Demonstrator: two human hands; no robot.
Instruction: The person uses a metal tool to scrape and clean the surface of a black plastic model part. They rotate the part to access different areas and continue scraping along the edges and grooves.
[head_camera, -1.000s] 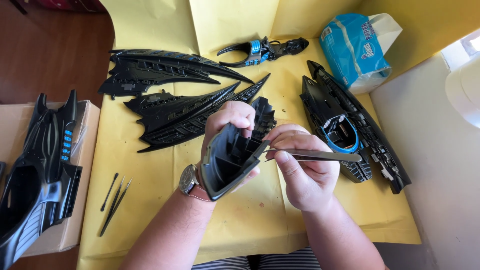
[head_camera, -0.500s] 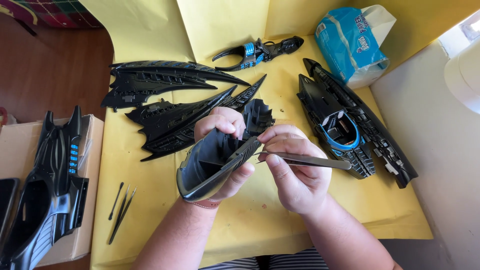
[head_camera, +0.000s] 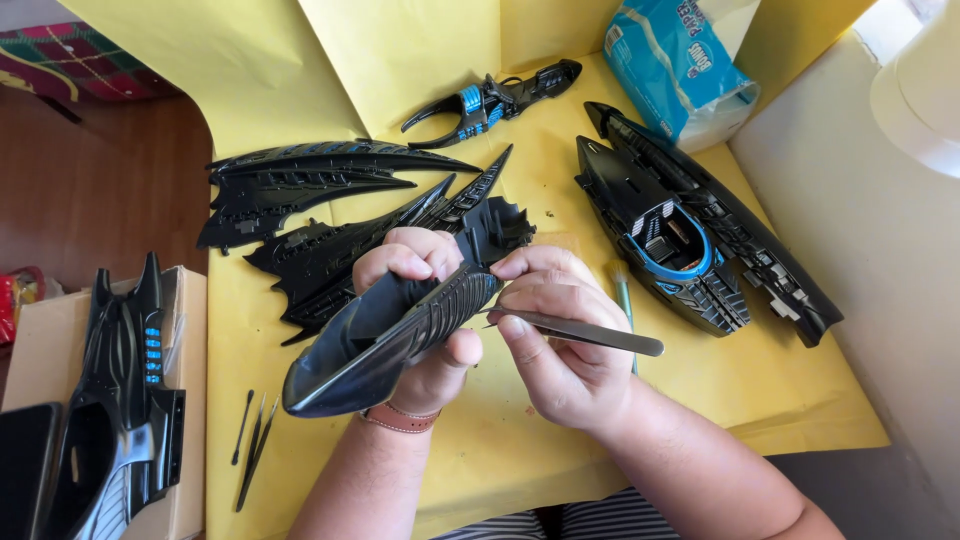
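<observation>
Since a moment ago the black shell (head_camera: 390, 340) has swung lower, its glossy nose now aimed at the near left. Her left hand (head_camera: 425, 310) grips it from behind, palm hidden; the right hand (head_camera: 560, 350) pinches metal tweezers (head_camera: 590, 335), whose tip is lost against the shell's ribbed edge. Behind the hands, wing pieces (head_camera: 330, 215) lie half covered on the yellow paper (head_camera: 400, 60), and the hull (head_camera: 680, 240) sits just right.

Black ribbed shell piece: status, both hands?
Left hand grips black ribbed shell piece. Right hand pinches metal tweezers, tips at the piece. Nothing in the way.
</observation>
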